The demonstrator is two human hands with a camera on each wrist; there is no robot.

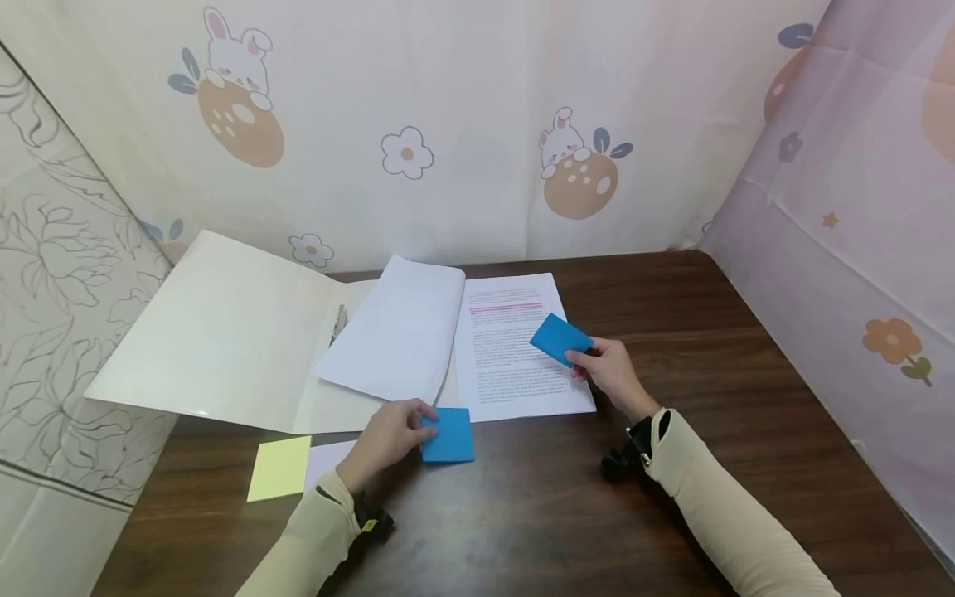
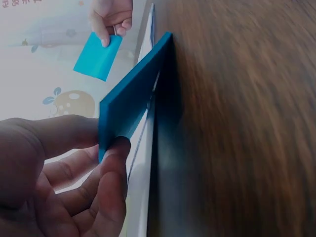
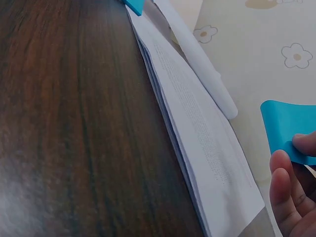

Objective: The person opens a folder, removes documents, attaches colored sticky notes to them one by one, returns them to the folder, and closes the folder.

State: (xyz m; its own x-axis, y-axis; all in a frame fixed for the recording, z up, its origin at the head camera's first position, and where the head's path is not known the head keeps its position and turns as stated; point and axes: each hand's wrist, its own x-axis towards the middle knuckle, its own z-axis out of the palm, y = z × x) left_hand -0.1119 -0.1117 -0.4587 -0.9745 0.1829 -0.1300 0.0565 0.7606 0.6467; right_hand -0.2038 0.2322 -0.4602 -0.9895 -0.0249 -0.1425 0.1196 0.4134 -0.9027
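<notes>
My left hand (image 1: 395, 431) pinches a pad of blue sticky notes (image 1: 450, 437) by its left edge, near the front edge of an open white folder (image 1: 224, 340). In the left wrist view the pad (image 2: 133, 98) is tilted, with its thickness showing. Between thumb and fingers my right hand (image 1: 612, 373) holds a single blue sticky note (image 1: 559, 338), slightly bent, over the right part of a printed page (image 1: 515, 365). One line near the top of that page is highlighted pink. Turned-over sheets (image 1: 403, 332) curl across the folder's middle, left of the page.
A yellow sticky pad (image 1: 279, 469) lies at the table's left, with a lilac pad (image 1: 326, 458) beside it, partly behind my left forearm. The folder's metal clip (image 1: 339, 323) shows at its spine. Patterned curtains (image 1: 462, 124) hang behind the brown wooden table (image 1: 537, 514).
</notes>
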